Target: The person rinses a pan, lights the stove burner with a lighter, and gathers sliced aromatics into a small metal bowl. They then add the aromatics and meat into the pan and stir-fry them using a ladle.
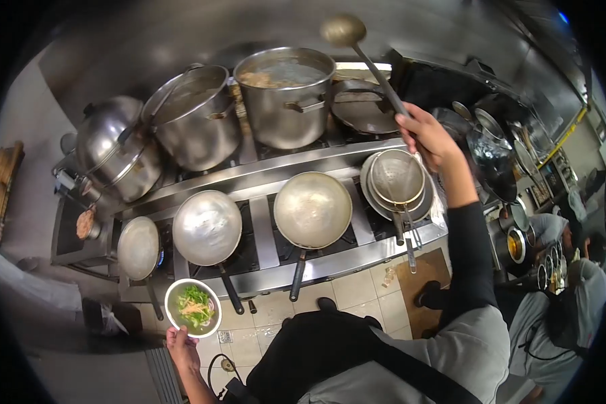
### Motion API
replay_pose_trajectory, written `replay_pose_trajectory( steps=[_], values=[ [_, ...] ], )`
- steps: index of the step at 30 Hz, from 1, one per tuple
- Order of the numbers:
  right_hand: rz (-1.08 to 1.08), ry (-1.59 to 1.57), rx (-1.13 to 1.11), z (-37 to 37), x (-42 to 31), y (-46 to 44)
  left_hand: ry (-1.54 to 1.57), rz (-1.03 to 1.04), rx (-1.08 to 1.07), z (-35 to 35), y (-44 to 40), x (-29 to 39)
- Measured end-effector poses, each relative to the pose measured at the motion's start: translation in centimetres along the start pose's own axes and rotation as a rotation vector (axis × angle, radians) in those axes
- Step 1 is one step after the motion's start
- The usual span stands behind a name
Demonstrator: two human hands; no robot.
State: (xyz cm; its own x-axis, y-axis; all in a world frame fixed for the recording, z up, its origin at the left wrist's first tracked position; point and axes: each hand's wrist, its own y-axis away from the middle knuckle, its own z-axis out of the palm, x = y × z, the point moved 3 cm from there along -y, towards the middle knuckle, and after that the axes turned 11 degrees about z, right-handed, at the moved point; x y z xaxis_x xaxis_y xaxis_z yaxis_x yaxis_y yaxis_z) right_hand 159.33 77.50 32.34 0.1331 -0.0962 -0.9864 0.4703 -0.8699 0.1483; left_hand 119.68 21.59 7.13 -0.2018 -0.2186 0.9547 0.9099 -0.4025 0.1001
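My left hand (182,346), at the lower left, grips the near rim of a white bowl (175,297). Chopped green leaves, pale purple-white slices and an orange-tan heap lie in that bowl. A long-handled ladle (370,65) is in my right hand (427,135), raised over the back of the stove with its cup up and to the left. Below that hand, a round strainer (397,176) rests in stacked pans. Three pans stand on the front burners: a small one (139,248) nearest the bowl, a middle one (207,227) and a right one (313,210).
Behind the pans stand a tall stockpot (283,114) with liquid, another pot (198,135) and a domed steamer (111,141). A blue flame shows beside the small pan. Pan handles stick out past the stove's front edge (357,259). Another person (559,310) is at the right.
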Motion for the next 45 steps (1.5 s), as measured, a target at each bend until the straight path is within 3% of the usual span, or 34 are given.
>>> replay_pose_trajectory(
  steps=[4,7,24,33,35,45],
  values=[
    [0.222,0.056,0.047,-7.7,3.7,1.3,0.025,-0.053,-0.064,4.2,-1.7,-1.3],
    [0.367,0.393,0.125,-11.1,7.9,-1.2,0.014,-0.101,-0.108,7.0,-1.3,-1.8],
    [0.447,0.413,0.145,-13.7,13.1,-5.5,-0.018,-0.162,-0.006,5.7,3.5,-4.8],
    [0.498,0.298,0.139,-14.0,13.6,-6.4,-0.013,-0.147,0.014,5.4,4.8,-4.3],
    [0.534,0.057,0.117,-14.1,13.7,-6.3,-0.003,-0.134,0.05,5.2,4.8,-4.2],
    [0.576,-0.211,0.037,-14.5,11.9,-3.9,0.036,-0.16,0.027,4.5,4.3,-4.5]
  ],
)
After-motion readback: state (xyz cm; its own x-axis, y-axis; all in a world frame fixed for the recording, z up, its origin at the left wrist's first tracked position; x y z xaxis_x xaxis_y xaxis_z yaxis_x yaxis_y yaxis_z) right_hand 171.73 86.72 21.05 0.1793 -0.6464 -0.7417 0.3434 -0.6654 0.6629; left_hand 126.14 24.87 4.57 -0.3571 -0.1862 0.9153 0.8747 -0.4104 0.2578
